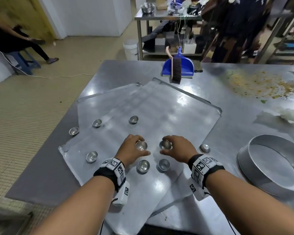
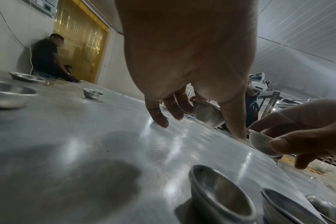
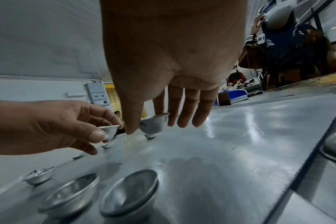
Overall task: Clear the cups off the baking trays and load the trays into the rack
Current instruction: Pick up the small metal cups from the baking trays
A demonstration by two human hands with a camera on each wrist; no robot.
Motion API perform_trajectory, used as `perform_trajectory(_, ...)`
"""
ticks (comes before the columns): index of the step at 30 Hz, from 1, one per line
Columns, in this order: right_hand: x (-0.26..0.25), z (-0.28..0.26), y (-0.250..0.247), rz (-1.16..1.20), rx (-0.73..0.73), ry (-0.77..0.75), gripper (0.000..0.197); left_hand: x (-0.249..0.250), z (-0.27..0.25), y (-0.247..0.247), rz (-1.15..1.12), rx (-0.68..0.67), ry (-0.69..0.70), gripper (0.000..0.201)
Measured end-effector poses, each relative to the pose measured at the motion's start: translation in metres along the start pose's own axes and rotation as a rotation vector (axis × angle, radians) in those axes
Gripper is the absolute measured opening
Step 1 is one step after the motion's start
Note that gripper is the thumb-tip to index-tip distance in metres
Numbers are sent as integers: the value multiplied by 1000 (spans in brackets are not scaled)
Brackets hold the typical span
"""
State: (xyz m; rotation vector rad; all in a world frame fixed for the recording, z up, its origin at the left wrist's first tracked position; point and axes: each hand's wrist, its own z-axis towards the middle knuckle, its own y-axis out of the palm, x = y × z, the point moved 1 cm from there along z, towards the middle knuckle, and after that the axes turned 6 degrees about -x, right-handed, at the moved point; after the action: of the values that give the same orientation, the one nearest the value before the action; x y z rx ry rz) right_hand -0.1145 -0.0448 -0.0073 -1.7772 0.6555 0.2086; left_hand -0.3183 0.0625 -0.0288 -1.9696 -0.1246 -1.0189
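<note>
Several overlapping steel baking trays (image 1: 168, 102) lie on the steel table. Small metal cups stand on them. My left hand (image 1: 143, 146) pinches one cup (image 1: 141, 145) between thumb and fingers near the top tray's middle. My right hand (image 1: 164, 145) pinches another cup (image 1: 166, 144) right beside it. In the left wrist view my left hand (image 2: 208, 124) holds its cup (image 2: 205, 113) just above the tray. The right wrist view shows my right hand (image 3: 146, 122) on its cup (image 3: 153, 124). Two more cups (image 1: 143, 166) (image 1: 163, 164) stand close in front of my wrists.
Other cups sit at the left (image 1: 92, 156) (image 1: 97, 122) (image 1: 73, 131), further back (image 1: 133, 119) and off the tray on the right (image 1: 204, 148). A round cake tin (image 1: 270, 165) is at the right, and a blue dustpan with brush (image 1: 177, 67) and crumbs (image 1: 258, 83) lie behind.
</note>
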Motion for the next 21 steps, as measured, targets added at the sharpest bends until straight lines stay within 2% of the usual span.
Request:
perform_trajectory(10, -3, -24, 22, -23, -49, 0, 51, -14, -39, 22, -9, 27, 1, 57)
perform_trajectory(21, 0, -36, 37, -50, -56, -5, 55, -24, -47, 43, 46, -9, 11, 62)
